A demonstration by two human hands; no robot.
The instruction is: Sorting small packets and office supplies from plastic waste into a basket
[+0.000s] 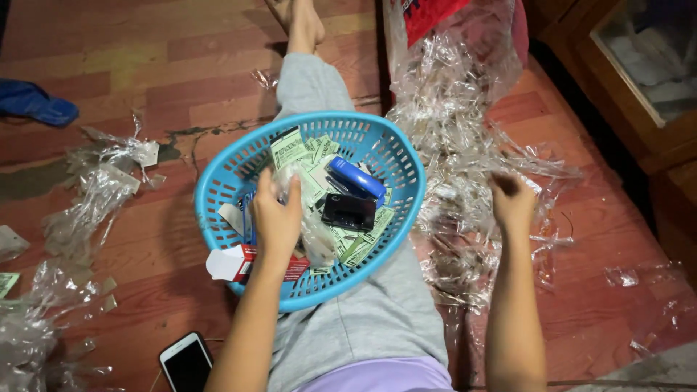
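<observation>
A thin clear plastic sleeve (pixel 305 210), judged light, limp and slippery, is pinched over the blue basket (pixel 225 181) by the closed fingers of the left hand (pixel 276 218), while the right hand (pixel 512 199) is curled loosely, apparently empty, above the cellophane heap (pixel 457 145).

The blue slotted plastic basket (pixel 406 210) rests on the person's outstretched leg. Inside the basket lie green printed paper slips (pixel 290 149), a blue stapler (pixel 356 178) and a small black box (pixel 349 212). The left hand (pixel 276 221) is inside the basket, at its left part. The right hand (pixel 512 203) is right of the basket, over the heap of clear plastic wrappers (pixel 454 123). The white-edged smartphone (pixel 186 361) lies on the floor, below-left of the basket.
</observation>
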